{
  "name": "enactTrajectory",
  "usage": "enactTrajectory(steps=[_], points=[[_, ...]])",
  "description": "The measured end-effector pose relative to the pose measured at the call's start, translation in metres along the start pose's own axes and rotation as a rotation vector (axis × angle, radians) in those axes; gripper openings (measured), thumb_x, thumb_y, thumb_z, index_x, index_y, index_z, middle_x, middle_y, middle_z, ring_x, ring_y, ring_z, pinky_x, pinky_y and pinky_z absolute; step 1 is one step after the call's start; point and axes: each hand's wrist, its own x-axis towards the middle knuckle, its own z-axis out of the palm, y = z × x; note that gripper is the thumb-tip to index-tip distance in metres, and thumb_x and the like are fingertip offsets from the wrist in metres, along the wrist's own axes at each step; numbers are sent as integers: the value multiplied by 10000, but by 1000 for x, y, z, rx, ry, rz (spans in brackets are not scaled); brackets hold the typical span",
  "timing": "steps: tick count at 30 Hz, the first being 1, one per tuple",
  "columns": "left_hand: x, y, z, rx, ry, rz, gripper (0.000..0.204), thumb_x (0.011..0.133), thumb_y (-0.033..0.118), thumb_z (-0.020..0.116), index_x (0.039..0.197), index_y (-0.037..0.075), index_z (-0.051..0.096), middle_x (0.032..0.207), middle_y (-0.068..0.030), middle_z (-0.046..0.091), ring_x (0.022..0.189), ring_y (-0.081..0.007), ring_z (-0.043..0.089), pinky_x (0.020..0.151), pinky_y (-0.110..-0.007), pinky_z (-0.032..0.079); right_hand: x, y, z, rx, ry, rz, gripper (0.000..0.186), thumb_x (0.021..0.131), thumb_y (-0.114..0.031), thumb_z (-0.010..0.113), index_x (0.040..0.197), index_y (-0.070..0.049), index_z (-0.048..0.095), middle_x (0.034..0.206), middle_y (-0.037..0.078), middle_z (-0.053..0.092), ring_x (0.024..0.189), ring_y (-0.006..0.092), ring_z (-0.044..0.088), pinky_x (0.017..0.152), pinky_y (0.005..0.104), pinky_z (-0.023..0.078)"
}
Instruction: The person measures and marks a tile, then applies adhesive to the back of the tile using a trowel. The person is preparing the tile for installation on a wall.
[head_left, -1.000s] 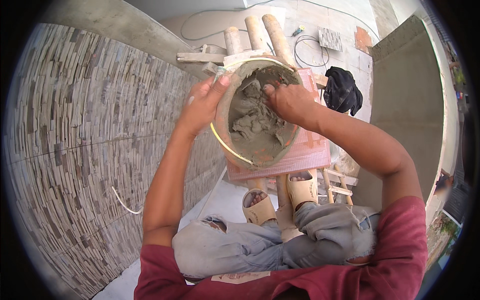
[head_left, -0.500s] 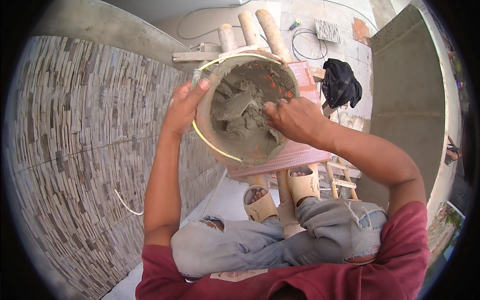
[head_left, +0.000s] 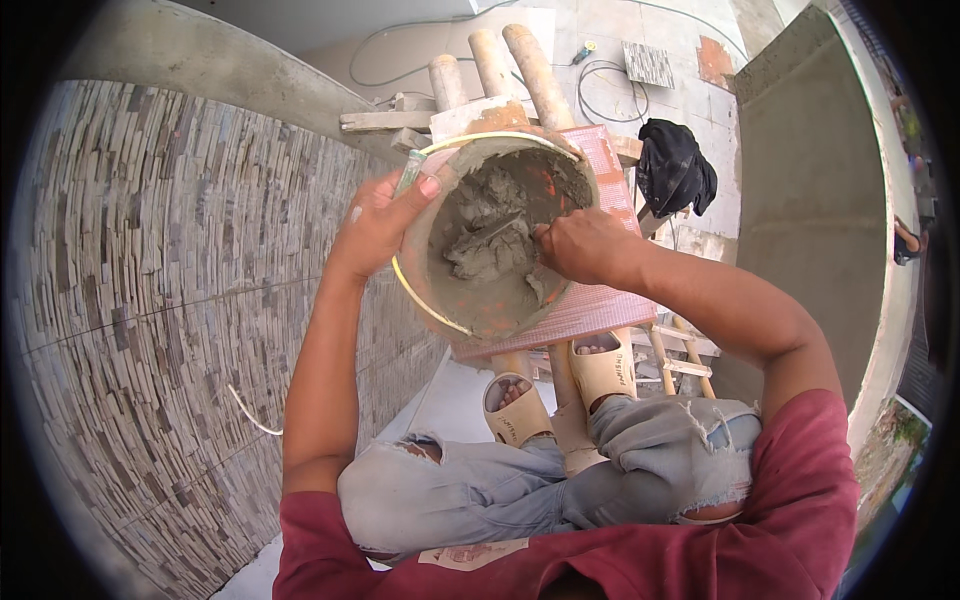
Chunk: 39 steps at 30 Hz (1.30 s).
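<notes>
lumpy grey mortar, left fingers round bucket rim, right fingers apparently round trowel

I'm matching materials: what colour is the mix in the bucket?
The mix is grey, showing best in the head view.

Wet, lumpy mortar in a plastic-looking bucket between the hands.
The trowel between them is coated in dull grey paste; the yellow bucket handle looks like smooth plastic. Below them, the reddish tile is matt and finely ridged. Left of them, the wall has rough, matt, stone-like strips; right, a black cloth hangs crumpled and matt. Beyond them are scuffed, wood-like poles; nearer the body, smooth, matt sandals and frayed denim jeans.
</notes>
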Motion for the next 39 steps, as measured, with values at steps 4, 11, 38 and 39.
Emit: enactTrajectory(steps=[4, 11, 38, 39], points=[[4, 0, 3, -110, 23, -52, 556, 953, 410, 684, 1299, -19, 601, 1166, -110, 682, 1032, -158, 656, 884, -314, 550, -3, -12, -18, -89, 302, -16, 224, 956, -231, 540, 979, -40, 655, 769, 172, 711, 752, 348, 724, 630, 459, 570], [-1, -1, 9, -95, 40, -45, 514, 972, 380, 674, 1290, -15, 593, 1154, -86, 682, 986, -148, 665, 845, -292, 564, 24, 13, 5, 54, 31, 71, 232, 969, -181, 490, 995, -24, 659, 859, 171, 737, 852, 370, 728, 721, 459, 585], [0, -4, 25, -176, 42, -39, 456, 1000, 301, 642, 1310, -30, 598, 1184, -77, 672, 1039, -132, 633, 926, -288, 504, -5, -10, -13, -73, 256, 153, 249, 918, -160, 566, 1074, 29, 612, 902, 209, 717, 800, 321, 736, 672, 417, 587], [1, -4, 25, -169, 36, -30, 454, 1000, 301, 641, 1309, -29, 601, 1187, -76, 671, 1039, -131, 631, 926, -286, 503, 3, -12, -8, -151, 379, 151, 265, 928, -172, 571, 1081, 44, 585, 887, 206, 710, 778, 314, 733, 660, 412, 582]])
